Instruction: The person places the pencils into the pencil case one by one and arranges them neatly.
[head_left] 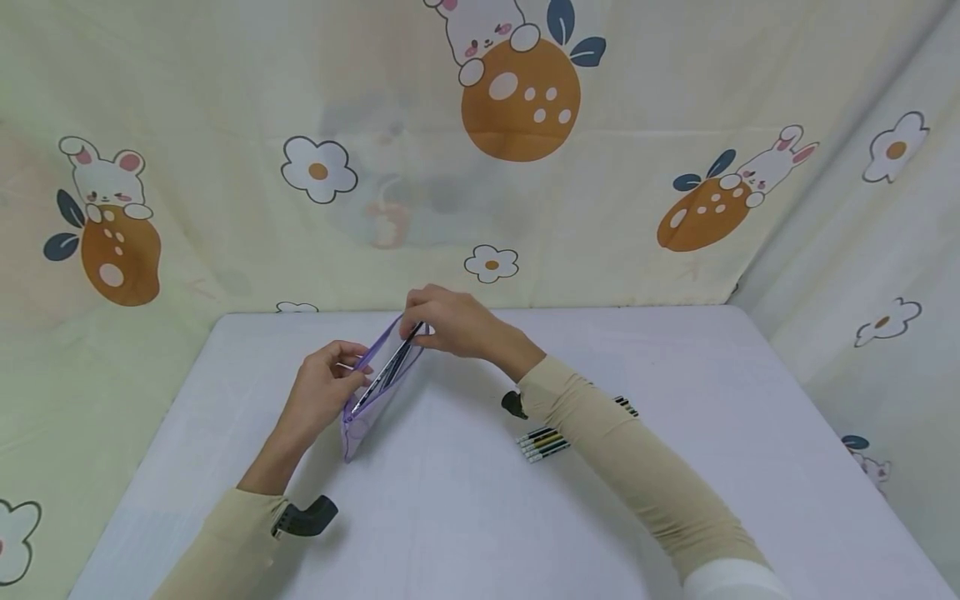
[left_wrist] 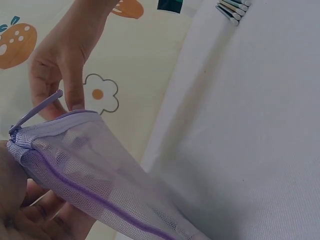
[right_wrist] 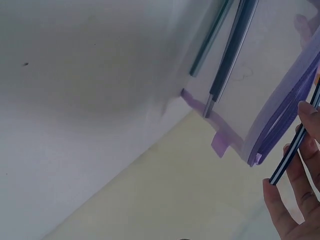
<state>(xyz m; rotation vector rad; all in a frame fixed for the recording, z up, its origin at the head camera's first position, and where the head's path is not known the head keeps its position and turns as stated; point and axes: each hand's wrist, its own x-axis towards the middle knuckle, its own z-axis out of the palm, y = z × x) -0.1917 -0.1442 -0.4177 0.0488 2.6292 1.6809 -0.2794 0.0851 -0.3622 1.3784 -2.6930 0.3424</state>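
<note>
Near edge: the left sleeve (head_left: 221, 546) and the right sleeve (head_left: 626, 454) enter from either side, a black wrist piece (head_left: 309, 517) projecting from the left one. On the white table (head_left: 465, 517), right of centre, a row of pencils (head_left: 543, 444) lies side by side; the right sleeve crosses the row in the head view, while the left wrist view catches only their pale ends.

Farther off, left of centre, the left hand (head_left: 318, 387) grips the purple-edged mesh pouch (head_left: 357, 435) by its left side, fingers bent against it. The pouch slants from near left to far right, its mouth parted; whether its lower corner touches the table cannot be told. The left wrist view adds the zip pull (left_wrist: 40, 109) standing off one end; the right wrist view adds a small fabric tab (right_wrist: 220, 144) and, through the mesh, slender sticks (right_wrist: 231, 55) lying inside.

At the pouch's far end, the right hand (head_left: 450, 323) pinches a dark striped pencil (right_wrist: 286, 161) between thumb and fingers. The head view shows its length running along the mouth; the right wrist view shows its free end beside the fingertips.

Far: a cream cloth (head_left: 225, 92) printed with rabbits and flowers.
</note>
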